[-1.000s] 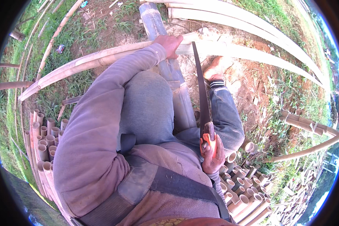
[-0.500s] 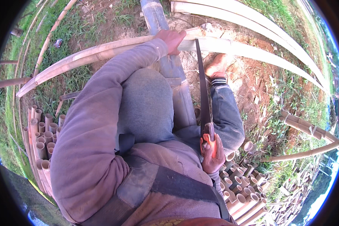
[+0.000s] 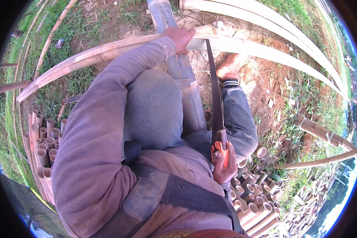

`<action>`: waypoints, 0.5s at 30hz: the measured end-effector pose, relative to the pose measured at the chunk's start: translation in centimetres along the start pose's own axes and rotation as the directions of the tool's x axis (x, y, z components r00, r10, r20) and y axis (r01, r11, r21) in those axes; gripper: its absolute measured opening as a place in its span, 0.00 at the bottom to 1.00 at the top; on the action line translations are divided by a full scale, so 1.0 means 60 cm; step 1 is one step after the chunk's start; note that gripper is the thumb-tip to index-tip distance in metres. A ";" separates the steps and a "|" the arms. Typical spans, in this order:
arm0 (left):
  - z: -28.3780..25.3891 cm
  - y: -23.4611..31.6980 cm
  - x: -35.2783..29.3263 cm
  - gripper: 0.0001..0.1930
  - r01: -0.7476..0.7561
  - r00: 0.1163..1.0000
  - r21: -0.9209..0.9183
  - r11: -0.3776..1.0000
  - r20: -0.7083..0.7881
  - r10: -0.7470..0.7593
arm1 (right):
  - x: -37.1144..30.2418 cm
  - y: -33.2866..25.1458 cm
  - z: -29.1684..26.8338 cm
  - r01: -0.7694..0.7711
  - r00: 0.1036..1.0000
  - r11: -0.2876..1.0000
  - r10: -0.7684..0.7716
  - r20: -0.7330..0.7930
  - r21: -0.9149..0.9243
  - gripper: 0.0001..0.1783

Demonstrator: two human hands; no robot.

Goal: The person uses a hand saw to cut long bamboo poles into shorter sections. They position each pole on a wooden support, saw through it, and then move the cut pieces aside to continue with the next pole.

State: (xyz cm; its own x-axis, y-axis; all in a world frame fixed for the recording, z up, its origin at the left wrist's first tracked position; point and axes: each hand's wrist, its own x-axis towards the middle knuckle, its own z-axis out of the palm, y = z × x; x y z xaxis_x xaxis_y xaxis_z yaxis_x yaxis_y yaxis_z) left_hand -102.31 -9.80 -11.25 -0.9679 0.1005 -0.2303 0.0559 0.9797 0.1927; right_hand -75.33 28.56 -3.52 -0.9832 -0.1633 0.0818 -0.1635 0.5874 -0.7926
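Observation:
My left hand (image 3: 180,39) is closed over a long bamboo pole (image 3: 261,49) that lies crosswise in front of me. Beneath the pole runs a grey, worn beam (image 3: 191,97), pointing away from me between my legs. In my right hand (image 3: 225,168), close to my body, is the orange handle of a handsaw (image 3: 216,101). Its dark, narrow blade points away from me, and the tip overlaps the pole just right of my left hand. Whether the teeth sit in a cut cannot be made out.
Cut bamboo tubes (image 3: 250,194) are bundled at my lower right, and another bundle (image 3: 47,142) stands at the left. More long bamboo poles (image 3: 261,18) lie beyond at the upper right. My bare foot (image 3: 229,67) rests near the pole. Bamboo scraps (image 3: 309,202) litter the right side.
Both hands keep their holds. The pole and the saw tip sit very slightly higher in the picture, a shift of a few pixels.

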 end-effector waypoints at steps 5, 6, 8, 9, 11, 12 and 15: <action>0.005 -0.006 0.000 0.33 -0.004 1.000 -0.024 1.000 -0.015 0.004 | 0.008 -0.001 0.004 -0.012 1.000 1.000 0.012 0.013 -0.023 0.25; 0.006 -0.008 0.001 0.33 0.000 1.000 -0.022 1.000 -0.009 0.000 | 0.010 -0.004 0.001 -0.026 1.000 1.000 0.026 0.014 -0.005 0.26; 0.002 -0.004 0.002 0.33 0.005 1.000 -0.021 1.000 0.011 -0.005 | -0.004 0.010 -0.003 -0.018 1.000 1.000 0.018 0.011 -0.010 0.25; 0.001 -0.003 0.002 0.34 0.008 1.000 -0.020 1.000 0.021 -0.007 | 0.001 0.016 0.002 -0.017 1.000 1.000 0.017 0.008 0.008 0.25; 0.007 -0.007 0.003 0.34 -0.004 1.000 -0.012 1.000 -0.014 0.004 | 0.006 0.020 0.012 -0.042 0.999 0.997 0.041 0.005 0.068 0.25; 0.009 -0.008 0.004 0.35 -0.009 0.999 -0.008 1.000 -0.031 0.009 | 0.001 0.026 0.013 -0.045 0.999 0.996 0.045 0.002 0.080 0.25; -0.003 -0.004 0.001 0.34 -0.009 1.000 -0.012 1.000 -0.003 0.009 | -0.003 0.037 0.020 -0.049 0.999 0.993 0.049 -0.003 0.104 0.25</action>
State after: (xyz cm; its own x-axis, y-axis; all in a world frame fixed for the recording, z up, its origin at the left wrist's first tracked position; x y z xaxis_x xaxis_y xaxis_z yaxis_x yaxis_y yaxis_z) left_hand -102.41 -10.05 -11.15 -0.9681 0.1084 -0.2259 0.0613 0.9766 0.2062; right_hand -75.40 28.95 -6.01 -0.9903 -0.1317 0.0446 -0.1062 0.5091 -0.8541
